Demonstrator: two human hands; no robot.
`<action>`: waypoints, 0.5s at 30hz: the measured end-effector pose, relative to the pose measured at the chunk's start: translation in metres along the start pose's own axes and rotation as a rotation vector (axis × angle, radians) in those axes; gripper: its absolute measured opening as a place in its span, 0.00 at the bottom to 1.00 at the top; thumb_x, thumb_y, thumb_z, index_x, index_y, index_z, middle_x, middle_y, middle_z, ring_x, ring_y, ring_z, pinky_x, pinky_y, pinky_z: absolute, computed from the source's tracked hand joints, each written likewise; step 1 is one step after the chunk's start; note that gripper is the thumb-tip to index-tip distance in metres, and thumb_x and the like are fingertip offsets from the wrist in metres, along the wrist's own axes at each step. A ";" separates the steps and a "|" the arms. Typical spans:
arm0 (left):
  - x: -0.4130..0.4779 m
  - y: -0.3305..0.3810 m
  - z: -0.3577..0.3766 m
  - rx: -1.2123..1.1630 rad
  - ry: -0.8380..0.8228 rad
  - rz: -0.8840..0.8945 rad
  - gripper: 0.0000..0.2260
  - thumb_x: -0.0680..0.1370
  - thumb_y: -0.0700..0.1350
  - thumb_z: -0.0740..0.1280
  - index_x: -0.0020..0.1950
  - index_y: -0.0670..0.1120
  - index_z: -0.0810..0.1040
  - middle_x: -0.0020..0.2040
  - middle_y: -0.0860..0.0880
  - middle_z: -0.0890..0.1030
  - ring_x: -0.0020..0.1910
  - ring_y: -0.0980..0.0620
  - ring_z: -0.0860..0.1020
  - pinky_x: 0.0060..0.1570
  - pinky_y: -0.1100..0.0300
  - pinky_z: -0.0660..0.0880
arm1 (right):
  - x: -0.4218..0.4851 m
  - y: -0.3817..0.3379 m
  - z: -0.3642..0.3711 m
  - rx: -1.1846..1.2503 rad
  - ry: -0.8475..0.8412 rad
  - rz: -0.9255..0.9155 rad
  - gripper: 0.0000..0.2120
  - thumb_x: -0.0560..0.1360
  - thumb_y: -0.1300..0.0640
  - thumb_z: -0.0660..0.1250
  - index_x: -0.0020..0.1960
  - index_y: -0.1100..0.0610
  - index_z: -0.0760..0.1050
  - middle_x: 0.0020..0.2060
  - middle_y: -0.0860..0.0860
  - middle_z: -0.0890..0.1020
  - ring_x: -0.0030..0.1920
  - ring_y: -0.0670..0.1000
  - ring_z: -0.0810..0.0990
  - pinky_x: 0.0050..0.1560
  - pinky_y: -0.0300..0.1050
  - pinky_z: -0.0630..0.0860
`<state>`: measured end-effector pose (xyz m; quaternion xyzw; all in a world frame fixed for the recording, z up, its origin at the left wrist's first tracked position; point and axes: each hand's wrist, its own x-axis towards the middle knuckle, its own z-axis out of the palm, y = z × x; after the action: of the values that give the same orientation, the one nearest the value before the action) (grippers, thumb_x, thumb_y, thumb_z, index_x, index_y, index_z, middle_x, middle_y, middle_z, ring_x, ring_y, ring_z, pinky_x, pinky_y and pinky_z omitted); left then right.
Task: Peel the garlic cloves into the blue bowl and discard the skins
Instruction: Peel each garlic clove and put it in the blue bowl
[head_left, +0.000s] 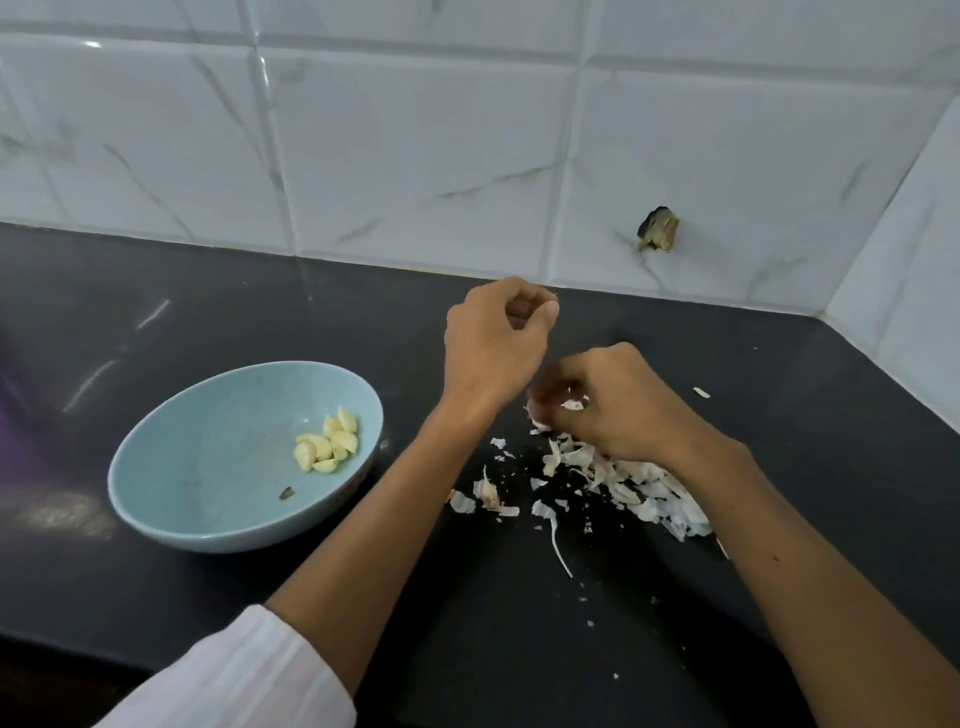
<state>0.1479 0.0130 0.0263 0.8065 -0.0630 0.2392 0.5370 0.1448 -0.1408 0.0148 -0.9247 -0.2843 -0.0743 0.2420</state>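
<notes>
So, the black counter (208, 291) was smooth & glossy, w/ white marble-look tiles (415, 156) behind it at the far side. The blue bowl (208, 530), round & glazed, sat at near left just beside the L forearm, prob. so finished garlic could drop in w/o a reach. The R hand (618, 400), right of centre, was curled round a part-skinned garlic piece (540, 410), held over the skin pile (639, 488) so peel fell in one spot. The L hand (493, 343), farther off, had thumb & fingertip pinched on what looked like a scrap of skin (555, 297), other fingers curled. The pile was papery white curled flakes, well apart from the bowl, not discarded yet. A handful of peeled cloves (327, 441), pale yellow, smooth, crescent-shaped, were heaped against the bowl's right inner wall. One dark fleck (285, 493) lay in there too.
</notes>
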 end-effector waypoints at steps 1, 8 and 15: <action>-0.002 -0.004 0.003 -0.022 0.027 0.003 0.04 0.80 0.48 0.71 0.50 0.50 0.85 0.41 0.57 0.85 0.43 0.62 0.82 0.50 0.63 0.80 | -0.001 0.003 -0.005 0.005 0.075 0.009 0.03 0.75 0.52 0.74 0.48 0.49 0.85 0.38 0.43 0.85 0.40 0.39 0.82 0.42 0.30 0.73; -0.015 -0.016 0.013 -0.269 -0.235 -0.144 0.15 0.78 0.59 0.69 0.53 0.49 0.85 0.44 0.51 0.87 0.43 0.55 0.85 0.50 0.56 0.83 | -0.006 0.015 -0.024 0.012 0.420 -0.008 0.06 0.73 0.55 0.77 0.49 0.50 0.86 0.37 0.40 0.84 0.40 0.40 0.82 0.43 0.30 0.76; -0.023 -0.015 0.029 -0.500 -0.152 -0.127 0.09 0.82 0.43 0.69 0.58 0.42 0.85 0.47 0.47 0.88 0.48 0.50 0.87 0.54 0.54 0.83 | -0.004 0.013 -0.021 0.161 0.539 -0.024 0.07 0.72 0.59 0.78 0.48 0.50 0.87 0.39 0.40 0.85 0.42 0.40 0.83 0.43 0.32 0.77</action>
<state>0.1429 -0.0102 -0.0057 0.6670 -0.1094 0.1209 0.7270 0.1485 -0.1626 0.0266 -0.8460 -0.2256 -0.2974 0.3806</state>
